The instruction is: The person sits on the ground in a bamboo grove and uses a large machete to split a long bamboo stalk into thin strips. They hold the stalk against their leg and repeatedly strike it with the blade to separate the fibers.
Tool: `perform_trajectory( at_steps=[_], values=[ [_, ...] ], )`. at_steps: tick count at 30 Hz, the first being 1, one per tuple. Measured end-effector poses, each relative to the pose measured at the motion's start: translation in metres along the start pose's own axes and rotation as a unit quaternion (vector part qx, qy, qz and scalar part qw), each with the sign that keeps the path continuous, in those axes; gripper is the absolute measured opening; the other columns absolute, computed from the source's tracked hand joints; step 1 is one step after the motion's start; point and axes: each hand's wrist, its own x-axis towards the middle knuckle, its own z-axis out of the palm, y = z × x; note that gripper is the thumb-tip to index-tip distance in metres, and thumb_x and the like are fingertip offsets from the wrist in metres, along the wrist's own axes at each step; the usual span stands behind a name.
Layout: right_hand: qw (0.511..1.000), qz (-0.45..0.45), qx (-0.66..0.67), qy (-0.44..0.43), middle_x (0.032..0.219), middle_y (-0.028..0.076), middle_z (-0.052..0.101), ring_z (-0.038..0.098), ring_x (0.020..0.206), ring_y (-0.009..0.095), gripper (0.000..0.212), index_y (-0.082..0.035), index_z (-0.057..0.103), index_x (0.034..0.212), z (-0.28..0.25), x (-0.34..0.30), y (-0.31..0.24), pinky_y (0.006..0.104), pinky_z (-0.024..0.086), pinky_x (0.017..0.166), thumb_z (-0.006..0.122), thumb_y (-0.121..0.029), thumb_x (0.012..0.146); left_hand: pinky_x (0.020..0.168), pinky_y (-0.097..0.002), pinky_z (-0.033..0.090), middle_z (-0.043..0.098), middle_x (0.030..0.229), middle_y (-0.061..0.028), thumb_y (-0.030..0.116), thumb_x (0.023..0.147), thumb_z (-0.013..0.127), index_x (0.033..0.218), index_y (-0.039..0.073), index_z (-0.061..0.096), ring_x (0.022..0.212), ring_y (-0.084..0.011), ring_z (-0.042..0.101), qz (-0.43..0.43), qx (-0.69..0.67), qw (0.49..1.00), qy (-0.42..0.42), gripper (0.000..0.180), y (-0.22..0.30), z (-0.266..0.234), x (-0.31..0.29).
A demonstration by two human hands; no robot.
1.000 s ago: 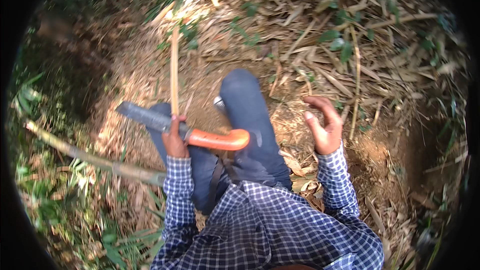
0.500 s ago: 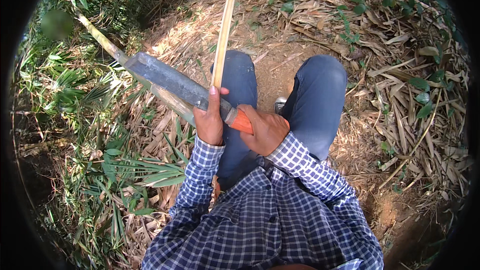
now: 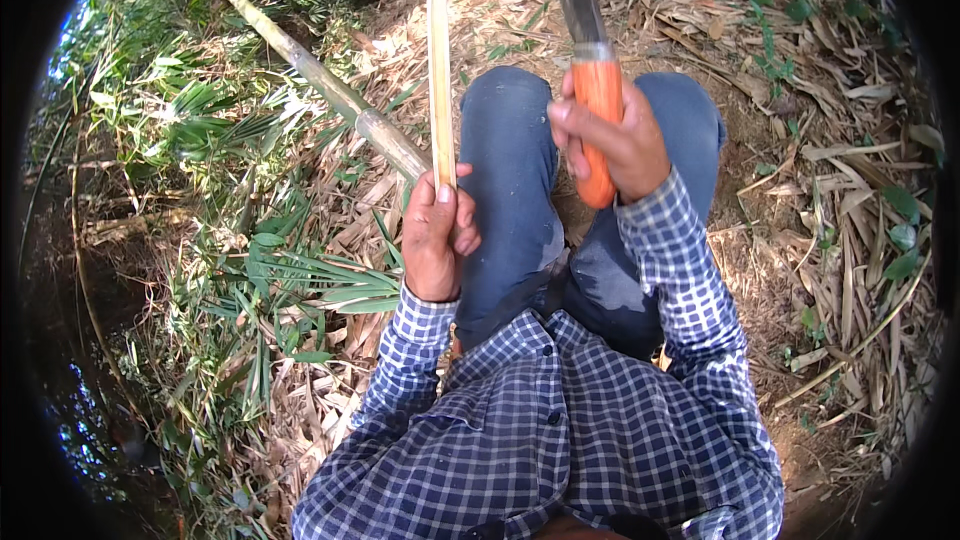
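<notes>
The left hand pinches the lower end of a pale split strip between thumb and fingers, and the right hand is wrapped around the orange handle of a large knife. The strip's long axis runs nearly straight away from the body, past the view's upper edge. It lies left of the right hand; the left hand is nearer. The blade, leaning slightly left, stands apart from it, 0 contact visible between the 2.
</notes>
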Motion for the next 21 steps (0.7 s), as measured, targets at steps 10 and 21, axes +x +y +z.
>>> perform_trajectory(
  at_steps=[10, 21],
  values=[
    [0.980, -0.026, 0.198, -0.002, 0.100, 0.028, 0.068, 0.053, 0.050, 0.010, 0.014, 0.002, 0.055, 0.098, -0.012, 0.031, 0.027, 0.0257, 0.048, 0.048, 0.059, -0.010, 0.093, 0.064, -0.0228, 0.044, 0.058, 0.080, -0.0059, 0.020, 0.104, 0.045, 0.112, 0.000, 0.052, 0.066, -0.0109, 0.052, -0.095, 0.149, 0.980, -0.093, 0.023, -0.059, -0.037, -0.070],
    [0.997, 0.016, 0.070, -0.032, 0.086, 0.018, 0.069, 0.055, 0.051, 0.008, 0.036, 0.002, 0.044, 0.116, 0.039, -0.008, 0.024, 0.0232, 0.046, 0.046, 0.064, -0.010, 0.089, 0.058, -0.0199, 0.040, 0.053, 0.077, -0.0002, 0.027, 0.104, 0.044, 0.124, 0.001, 0.052, 0.062, -0.0049, 0.046, -0.017, 0.169, 0.980, -0.107, 0.033, -0.004, 0.005, -0.006]
  ],
)
